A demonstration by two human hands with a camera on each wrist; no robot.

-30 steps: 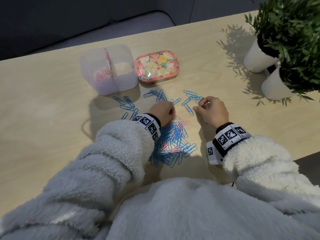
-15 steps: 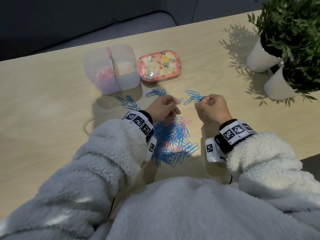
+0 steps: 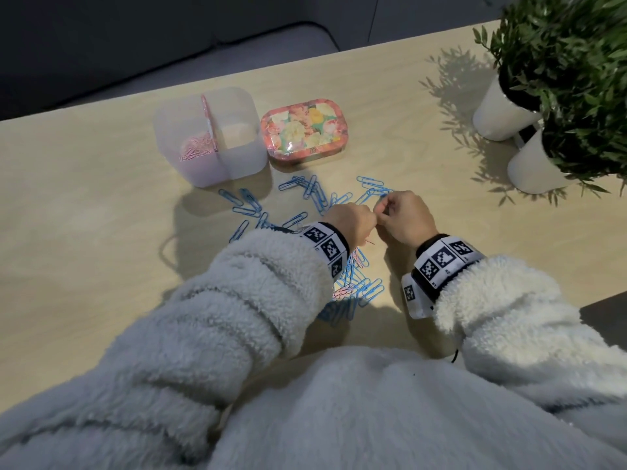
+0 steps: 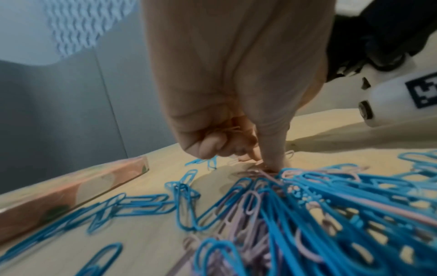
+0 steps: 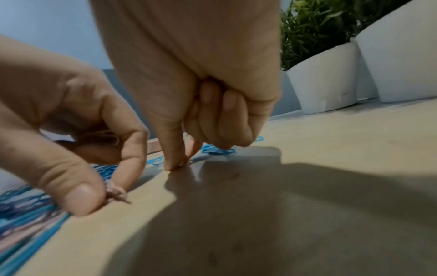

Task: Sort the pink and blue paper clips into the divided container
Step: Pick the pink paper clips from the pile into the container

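Note:
A heap of blue and pink paper clips [image 3: 358, 288] lies in front of me, partly under my left sleeve. Loose blue clips [image 3: 314, 191] are scattered beyond it. The clear divided container [image 3: 237, 100] stands at the back left, with pink clips [image 3: 195, 149] in its left compartment. My left hand [image 4: 266, 167] keeps several pink clips [image 4: 228, 128] in its curled fingers and pinches another pink clip [image 5: 117, 194] on the table. My right hand [image 5: 181, 164], right beside it, pinches a small pale clip against the table; its other fingers are curled.
A flowered tin [image 3: 303, 132] sits to the right of the container. Two white pots with green plants [image 3: 502, 113] stand at the back right. The table's right edge [image 3: 597, 296] runs close to my right sleeve.
My left hand has moved right, from the heap's far side up against my right hand. My right hand has drawn slightly back from the scattered blue clips.

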